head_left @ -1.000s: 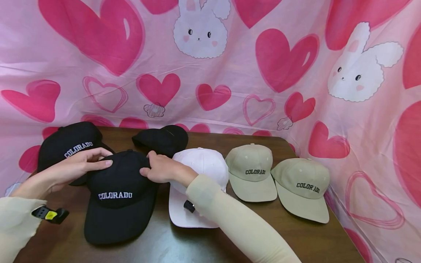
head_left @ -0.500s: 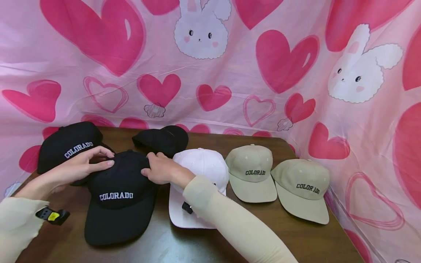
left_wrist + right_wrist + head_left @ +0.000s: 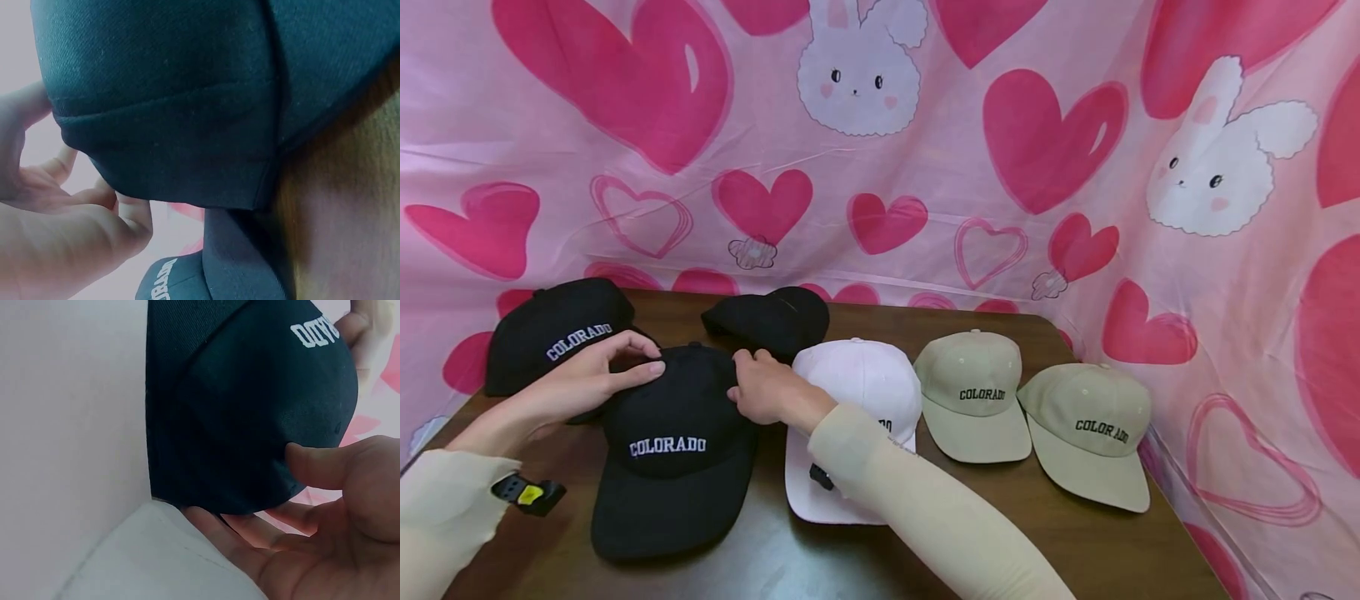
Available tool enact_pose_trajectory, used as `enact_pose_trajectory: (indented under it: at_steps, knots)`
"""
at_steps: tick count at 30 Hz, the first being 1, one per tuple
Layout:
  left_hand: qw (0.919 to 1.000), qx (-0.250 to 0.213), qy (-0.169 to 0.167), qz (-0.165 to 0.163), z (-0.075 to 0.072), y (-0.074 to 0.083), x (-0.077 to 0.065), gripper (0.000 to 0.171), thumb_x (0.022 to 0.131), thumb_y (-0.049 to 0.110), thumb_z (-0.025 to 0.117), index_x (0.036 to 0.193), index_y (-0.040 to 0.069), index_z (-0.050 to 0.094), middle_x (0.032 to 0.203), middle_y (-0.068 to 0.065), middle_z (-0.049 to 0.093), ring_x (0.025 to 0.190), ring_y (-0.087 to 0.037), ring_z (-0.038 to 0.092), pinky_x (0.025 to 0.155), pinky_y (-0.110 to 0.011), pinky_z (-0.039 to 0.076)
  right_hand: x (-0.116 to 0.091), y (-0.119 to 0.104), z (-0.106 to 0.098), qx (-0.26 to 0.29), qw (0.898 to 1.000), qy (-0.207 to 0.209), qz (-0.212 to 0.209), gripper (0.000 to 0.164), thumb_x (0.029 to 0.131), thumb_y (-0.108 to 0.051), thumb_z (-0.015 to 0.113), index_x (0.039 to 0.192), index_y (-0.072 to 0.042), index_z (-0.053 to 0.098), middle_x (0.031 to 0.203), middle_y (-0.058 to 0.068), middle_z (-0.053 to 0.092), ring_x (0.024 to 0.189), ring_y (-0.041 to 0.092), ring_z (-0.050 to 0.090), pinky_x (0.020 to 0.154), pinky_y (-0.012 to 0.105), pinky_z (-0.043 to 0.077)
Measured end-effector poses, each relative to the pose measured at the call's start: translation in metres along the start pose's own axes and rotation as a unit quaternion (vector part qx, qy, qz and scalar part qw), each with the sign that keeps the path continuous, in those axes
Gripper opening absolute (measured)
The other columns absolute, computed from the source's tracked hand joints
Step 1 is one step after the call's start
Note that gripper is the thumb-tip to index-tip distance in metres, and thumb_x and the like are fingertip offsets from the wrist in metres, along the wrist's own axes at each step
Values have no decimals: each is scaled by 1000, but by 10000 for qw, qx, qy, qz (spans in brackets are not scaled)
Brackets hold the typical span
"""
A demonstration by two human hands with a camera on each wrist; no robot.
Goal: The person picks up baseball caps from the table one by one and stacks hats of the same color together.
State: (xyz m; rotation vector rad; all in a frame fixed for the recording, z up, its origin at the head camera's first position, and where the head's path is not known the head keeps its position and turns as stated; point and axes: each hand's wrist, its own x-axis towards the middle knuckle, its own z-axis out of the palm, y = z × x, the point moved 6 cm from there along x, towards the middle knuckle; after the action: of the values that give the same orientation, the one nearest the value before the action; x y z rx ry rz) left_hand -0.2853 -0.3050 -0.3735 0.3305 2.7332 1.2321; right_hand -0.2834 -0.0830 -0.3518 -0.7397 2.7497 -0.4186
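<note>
A black baseball cap (image 3: 673, 500) with white "COLORADO" lettering sits on the table, its brim toward me. My left hand (image 3: 591, 377) grips it at the upper left of the crown, thumb on the front side and fingers behind. At the crown's right side, my right hand (image 3: 778, 390) pinches the same cap. The right wrist view shows that thumb on the cloth of the black cap (image 3: 250, 425), with the fingers (image 3: 244, 547) curled under its back edge. In the left wrist view, my left hand (image 3: 62, 231) holds the cap's rear edge.
A white cap (image 3: 850, 371) stands directly right, under my right forearm. Two beige caps (image 3: 973, 375) line the table's right side. Another black cap (image 3: 561, 321) is behind my left hand, and a third black cap (image 3: 775, 317) lies turned at the back. A patterned curtain (image 3: 865, 158) encloses the table (image 3: 775, 550).
My hands have shifted slightly right and up, staying on the black cap. Its crown has moved a touch to the right. The other caps have not moved.
</note>
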Motion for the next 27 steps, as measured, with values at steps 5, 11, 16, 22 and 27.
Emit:
enact_pose_trajectory:
  at_steps: [5, 11, 16, 22, 27]
  knots:
    - [9999, -12, 104, 17, -2, -1, 4, 45, 94, 43, 58, 125, 13, 45, 118, -13, 50, 102, -28, 46, 78, -37, 47, 1, 0, 1, 70, 9999, 75, 19, 54, 95, -34, 58, 141, -18, 36, 128, 2, 48, 99, 13, 52, 91, 30, 47]
    - [9998, -89, 152, -47, -4, -5, 6, 47, 94, 44, 58, 128, 13, 44, 123, -15, 49, 105, -31, 44, 78, -37, 48, 1, 0, 1, 88, 9999, 95, -24, 54, 95, -33, 57, 142, -19, 35, 129, 1, 48, 100, 12, 52, 92, 29, 46]
    - [9998, -98, 177, -58, -6, -6, 5, 47, 95, 43, 57, 128, 13, 44, 124, -15, 48, 106, -30, 44, 78, -36, 49, 0, -1, 2, 88, 9999, 62, -59, 57, 95, -33, 58, 144, -19, 32, 135, 0, 46, 108, 12, 51, 95, 31, 45]
    - [9999, -137, 56, -88, -8, -8, 5, 46, 96, 42, 56, 131, 14, 43, 125, -13, 47, 106, -29, 46, 78, -34, 49, -6, -3, -1, -44, 9996, 35, -277, 61, 96, -32, 56, 147, -16, 27, 140, 2, 41, 117, 12, 47, 100, 30, 40]
    - [9998, 12, 172, -33, -17, -8, 3, 48, 97, 42, 54, 134, 14, 42, 127, -10, 46, 108, -26, 44, 83, -39, 47, -17, -5, -12, 39, 9974, 133, -712, 62, 97, -30, 55, 148, -14, 25, 144, 3, 37, 123, 10, 41, 104, 27, 35]
